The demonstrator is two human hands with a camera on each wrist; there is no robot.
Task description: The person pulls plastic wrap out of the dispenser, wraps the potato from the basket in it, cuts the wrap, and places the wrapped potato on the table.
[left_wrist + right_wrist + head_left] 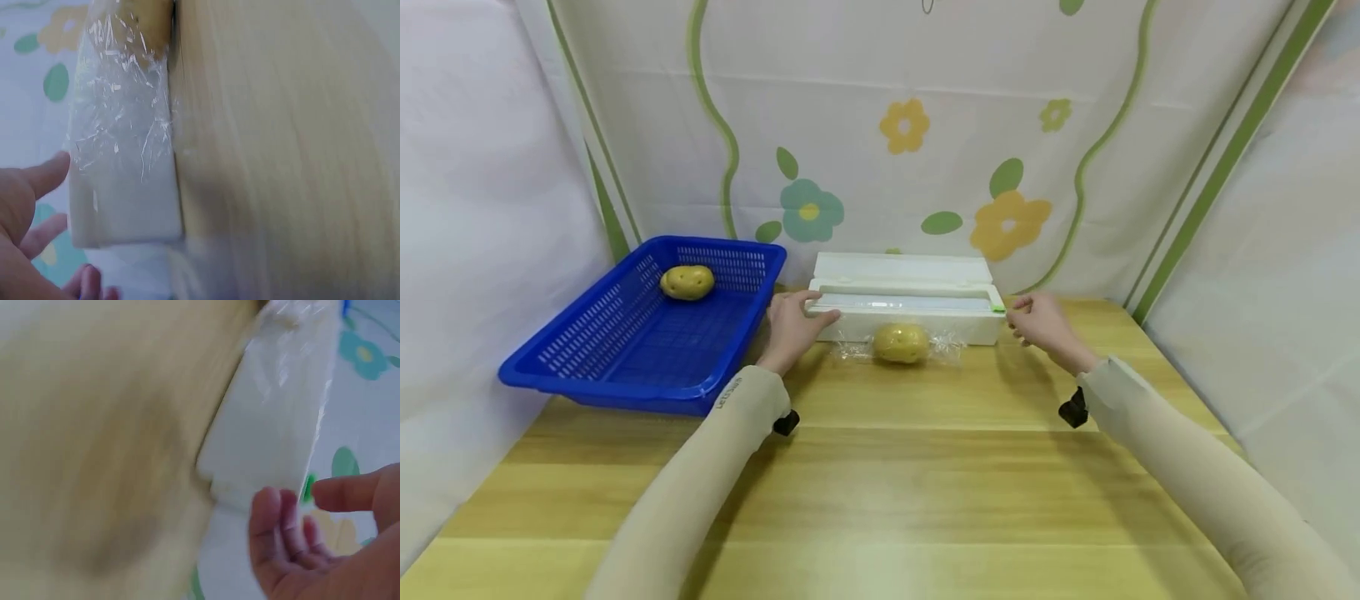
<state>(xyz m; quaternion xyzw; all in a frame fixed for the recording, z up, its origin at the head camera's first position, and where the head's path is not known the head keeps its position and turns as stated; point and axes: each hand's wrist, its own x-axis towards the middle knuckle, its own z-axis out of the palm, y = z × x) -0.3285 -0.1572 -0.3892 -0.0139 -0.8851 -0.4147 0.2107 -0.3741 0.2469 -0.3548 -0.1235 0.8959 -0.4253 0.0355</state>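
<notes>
A white cling film dispenser box (910,327) stands at the back of the table with its lid raised. Against its front lies a potato (900,343) under clear cling film (125,106), which spreads crumpled to both sides. My left hand (793,327) is at the box's left end, fingers spread; the thumb appears to touch the box's edge in the left wrist view. At the right end, beside the green slider (997,307), is my right hand (1043,327). Its fingers are loosely bent, with a gap between thumb and fingertips at the box corner (250,494).
To the left stands a blue plastic basket (625,387) with another potato (687,282) inside. Behind the box hangs a flowered curtain (865,125), and white cloth walls enclose both sides. The wooden table (925,492) stretches towards me.
</notes>
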